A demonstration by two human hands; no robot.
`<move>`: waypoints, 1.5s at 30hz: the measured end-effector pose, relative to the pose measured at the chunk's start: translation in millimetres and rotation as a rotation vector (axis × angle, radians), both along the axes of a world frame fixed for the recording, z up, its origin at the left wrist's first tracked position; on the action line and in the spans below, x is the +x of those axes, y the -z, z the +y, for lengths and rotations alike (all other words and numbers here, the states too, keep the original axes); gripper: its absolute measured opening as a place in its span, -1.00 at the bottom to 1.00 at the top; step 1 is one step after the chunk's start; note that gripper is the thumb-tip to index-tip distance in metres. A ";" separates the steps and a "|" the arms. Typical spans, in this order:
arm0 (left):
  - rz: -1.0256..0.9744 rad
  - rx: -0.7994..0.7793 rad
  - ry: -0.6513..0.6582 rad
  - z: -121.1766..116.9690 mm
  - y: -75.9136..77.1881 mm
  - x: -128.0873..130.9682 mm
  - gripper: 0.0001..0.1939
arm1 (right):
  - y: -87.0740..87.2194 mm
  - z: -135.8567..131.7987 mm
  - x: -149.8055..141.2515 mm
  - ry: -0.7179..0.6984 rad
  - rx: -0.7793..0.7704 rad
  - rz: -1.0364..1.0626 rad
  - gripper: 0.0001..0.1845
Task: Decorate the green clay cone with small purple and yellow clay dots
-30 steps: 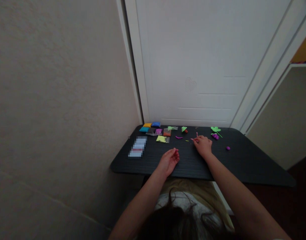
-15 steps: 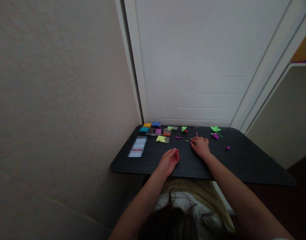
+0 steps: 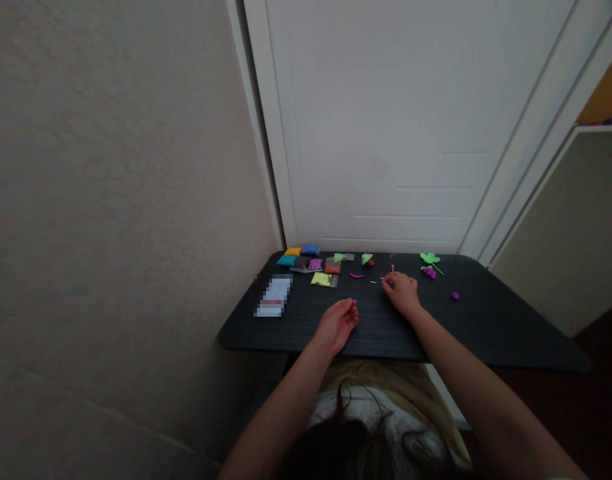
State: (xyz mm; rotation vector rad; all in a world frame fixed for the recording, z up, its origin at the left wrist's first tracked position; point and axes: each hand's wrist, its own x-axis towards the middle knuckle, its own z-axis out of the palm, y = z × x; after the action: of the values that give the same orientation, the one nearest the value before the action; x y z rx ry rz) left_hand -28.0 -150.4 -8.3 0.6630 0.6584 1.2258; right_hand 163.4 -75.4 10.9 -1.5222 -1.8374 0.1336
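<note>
My left hand (image 3: pixel 339 325) rests at the table's front edge, palm turned inward and fingers curled. Between its thumb and fingertips shows a small pink bit of modelling clay (image 3: pixel 355 302). Farther right, my right hand (image 3: pixel 402 292) is palm down over the table, fingers bent and drawn together. Right at its fingertips lies a tiny pink piece (image 3: pixel 383 279); whether they grip it is too small to see. A thin pink clay strip (image 3: pixel 393 268) lies just beyond that hand. To its left are a short yellow-green strip (image 3: pixel 373 282) and a curved purple clay roll (image 3: pixel 357 275).
On the dark table (image 3: pixel 286 337), several bags of coloured clay (image 3: pixel 321 279) lie at the back left, above a blurred white sheet (image 3: pixel 275 297). A green-and-brown clay piece (image 3: pixel 367 259) sits mid-back. Rightward are a green clover-like shape (image 3: pixel 430 258), purple clay grapes (image 3: pixel 429 273) and a purple lump (image 3: pixel 455 295).
The fingers of my right hand have bunched slightly and lifted a little from their flatter pose. My left hand stays nearly still. The view has shifted slightly.
</note>
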 end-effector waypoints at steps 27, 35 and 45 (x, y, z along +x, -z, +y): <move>0.227 0.618 -0.319 -112.6 -96.2 13.6 -0.86 | -94.5 -192.7 -64.6 -0.444 0.274 0.742 -0.88; 0.304 0.682 -0.386 -120.4 -100.4 14.5 -0.85 | -94.0 -199.6 -64.7 -0.398 0.412 0.607 -0.80; 0.381 0.718 -0.423 -123.3 -105.0 14.5 -0.83 | -94.5 -199.2 -68.0 -0.344 0.502 0.565 -0.79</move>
State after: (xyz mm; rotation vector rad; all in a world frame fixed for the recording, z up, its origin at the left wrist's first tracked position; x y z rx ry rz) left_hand -13.5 -273.7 96.7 1.4316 0.6868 1.7726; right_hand 95.4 -274.6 105.4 -0.7191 -1.5014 0.2193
